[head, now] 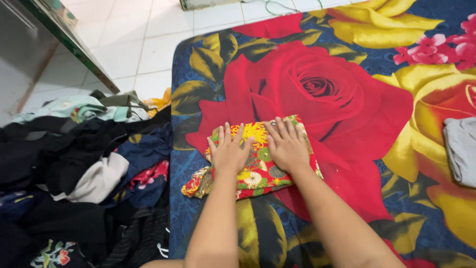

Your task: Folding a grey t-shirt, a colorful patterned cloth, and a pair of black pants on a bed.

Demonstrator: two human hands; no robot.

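Forearms: I see both arms run up from the bottom edge of the head view, converging on one spot on the mattress.

Left hand (229, 151): flat, palm down, fingers spread and pointing away from me. It pinches nothing; it presses on the left half of the cloth.

Right hand (287, 146): also flat and palm down, fingers together more than spread, laid on the right half. The two hands lie just beside each other, thumbs nearly touching.

Cloth (258, 173): a folded floral piece, red with yellow and green, lying on the mattress under both palms. My reading is that the flat palms are there to hold the fold down and smooth it, since nothing is gripped.

Mattress (347, 198): blue cover printed with large red and yellow roses; it gives a broad, level bed for the fold.

Pile (84, 168): loose clothes, mostly black and dark blue with some pale pieces, heaped on the floor at my left, touching the mattress edge, within easy reach of the left arm.

Grey garment (461, 149): folded, at the right edge, well apart from the hands.

Floor (148, 44): white tiles beyond the pile.
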